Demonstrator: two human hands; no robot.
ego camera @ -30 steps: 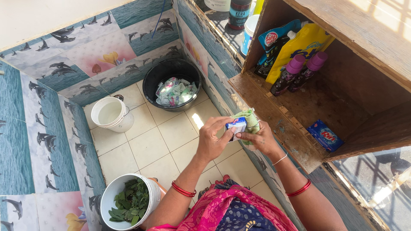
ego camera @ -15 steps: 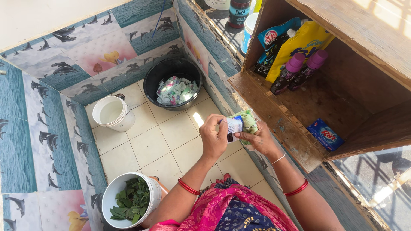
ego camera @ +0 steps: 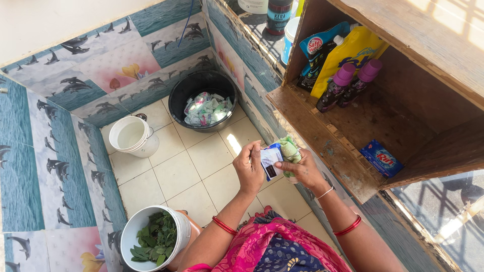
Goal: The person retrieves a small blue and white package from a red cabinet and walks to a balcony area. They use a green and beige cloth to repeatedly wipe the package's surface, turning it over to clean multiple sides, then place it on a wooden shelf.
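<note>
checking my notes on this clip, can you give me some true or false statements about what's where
1. Both hands hold a small blue and white packet. True.
2. The right hand also holds a green cloth. True.
3. The black tub is empty. False: it holds crumpled wrappers.
4. The bucket by the left arm holds green leaves. True.
5. Two purple-capped bottles stand on the floor. False: they stand in the wooden cabinet.

My left hand (ego camera: 248,170) and right hand (ego camera: 304,172) meet in front of my chest, forearms angled inward. Both sets of fingers (ego camera: 252,151) are curled and pinched closed, thumbs pressing toward each other, wrists slightly bent.
</note>
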